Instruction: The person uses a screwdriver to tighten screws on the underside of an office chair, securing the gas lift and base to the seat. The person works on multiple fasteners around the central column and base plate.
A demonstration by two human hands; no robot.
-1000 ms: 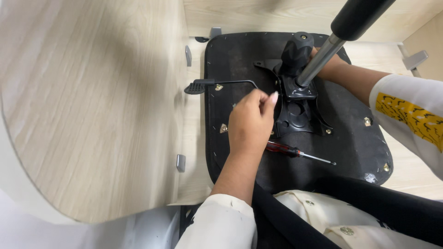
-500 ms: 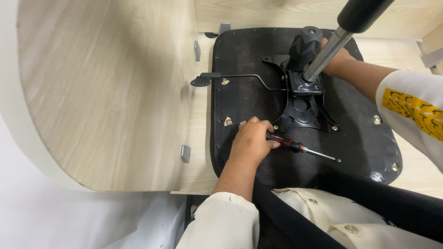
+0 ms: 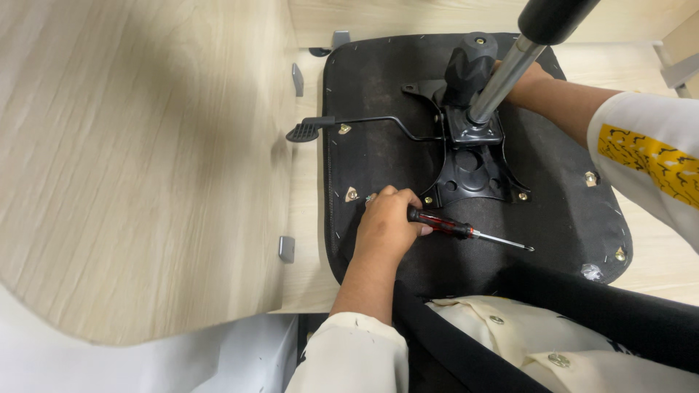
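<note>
one screwdriver [image 3: 466, 231], light, rigid, best gripped at its red-black handle, lies on the seat base [image 3: 378, 94] at 6 o'clock of the bracket [image 3: 473, 171]; left hand [image 3: 384, 229] fingers curl around the handle end, right hand [image 3: 526, 78] fingers hidden, cannot tell.

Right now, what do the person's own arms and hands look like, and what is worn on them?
Both hands are bare, with no gloves. The left hand comes out of a plain cream long sleeve that ends above the wrist. The right hand is mostly hidden behind the metal column; its cream sleeve bears a yellow band with black markings. No watch shows.
</note>
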